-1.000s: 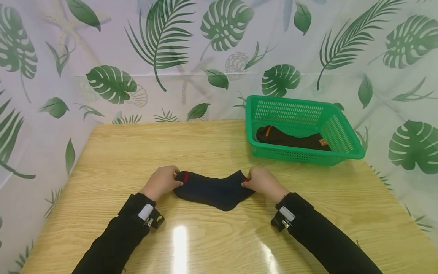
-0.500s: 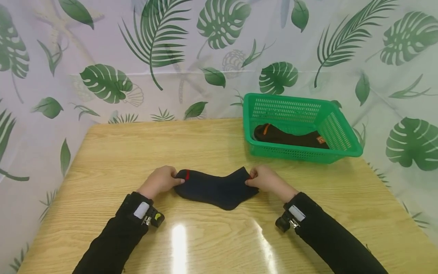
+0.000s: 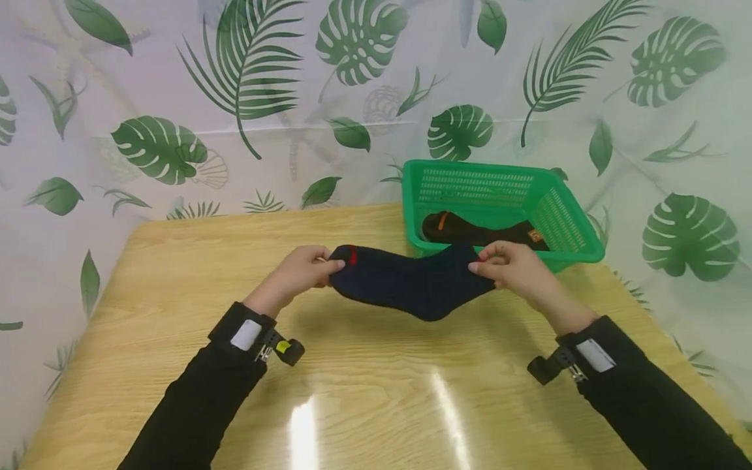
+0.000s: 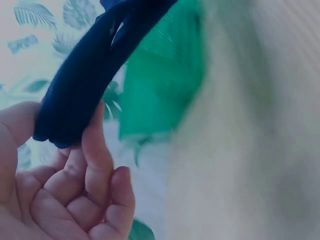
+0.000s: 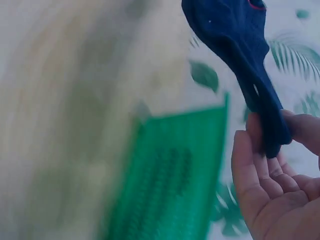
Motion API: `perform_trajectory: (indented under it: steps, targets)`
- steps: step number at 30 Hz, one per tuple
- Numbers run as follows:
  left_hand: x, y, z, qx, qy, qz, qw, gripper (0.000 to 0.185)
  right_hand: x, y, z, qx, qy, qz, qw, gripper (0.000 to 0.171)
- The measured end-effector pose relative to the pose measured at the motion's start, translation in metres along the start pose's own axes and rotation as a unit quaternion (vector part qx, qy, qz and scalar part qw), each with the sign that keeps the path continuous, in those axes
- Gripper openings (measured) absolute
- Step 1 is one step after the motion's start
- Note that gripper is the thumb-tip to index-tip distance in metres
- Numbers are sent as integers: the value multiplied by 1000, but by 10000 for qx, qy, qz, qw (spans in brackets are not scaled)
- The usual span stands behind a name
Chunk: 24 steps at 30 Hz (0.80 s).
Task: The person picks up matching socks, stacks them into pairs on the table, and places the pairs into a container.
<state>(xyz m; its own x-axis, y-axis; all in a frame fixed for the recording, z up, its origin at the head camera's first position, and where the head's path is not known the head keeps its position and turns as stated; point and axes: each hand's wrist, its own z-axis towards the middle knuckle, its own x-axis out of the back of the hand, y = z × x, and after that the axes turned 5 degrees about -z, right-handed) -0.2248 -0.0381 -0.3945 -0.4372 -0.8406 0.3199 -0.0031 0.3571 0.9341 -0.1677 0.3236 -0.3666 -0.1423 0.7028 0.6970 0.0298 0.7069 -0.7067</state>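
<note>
A dark navy sock point(image 3: 411, 281) with a red stripe near its toe is stretched between both hands, lifted above the table. My left hand point(image 3: 302, 271) pinches the toe end between thumb and fingers. At the cuff end, my right hand point(image 3: 519, 274) pinches the sock near a small red mark. In the left wrist view the sock point(image 4: 75, 85) looks doubled in layers where the thumb and fingers meet it. From the right wrist, the other end of the sock point(image 5: 250, 75) hangs from the fingertips, its layers also showing.
Behind the sock at the back right stands a green perforated basket point(image 3: 561, 215), with a dark brown sock point(image 3: 487, 230) with orange marks lying in it. A wood-grain table point(image 3: 364, 385) lies beneath. Leaf-patterned cloth point(image 3: 264, 170) hangs at the back and sides.
Both hands have raised the navy sock off the table and carried it forward and to the right, toward the basket. The head view has shifted slightly.
</note>
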Motion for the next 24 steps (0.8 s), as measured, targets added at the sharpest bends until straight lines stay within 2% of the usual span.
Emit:
perform_trajectory:
  steps: [3,7,10,13,14,16,18,20,22,24]
  targets:
    - [-10,28,20,-207,53,-358,9991,17,33,-1,-1,-121,209,133,9996,42]
    - [-29,67,50,-236,229,-1116,9932,17,68,0,3,-228,684,246,9971,40]
    - [-47,93,74,-151,565,-1854,9809,15,87,4,10,-266,1258,502,9904,26]
    - [-67,109,96,-254,989,-2537,9619,21,99,9,19,-183,1739,866,9808,12]
    - [-74,112,103,-349,1097,-2668,9569,24,101,11,22,-177,1861,887,9784,10]
    - [-89,115,114,-575,1250,-2728,9522,25,104,17,29,-187,2048,922,9743,5]
    - [-104,114,124,-806,1363,-2303,9602,18,104,24,34,-275,2147,724,9736,10]
    - [-118,111,131,-955,1423,-1521,9734,7,103,34,39,-425,2180,507,9737,20]
    - [-130,106,138,-1054,1411,-547,9828,16,100,46,43,-574,2211,218,9733,28]
    - [-140,102,143,-1062,1328,301,9850,24,95,58,47,-702,2182,-138,9733,32]
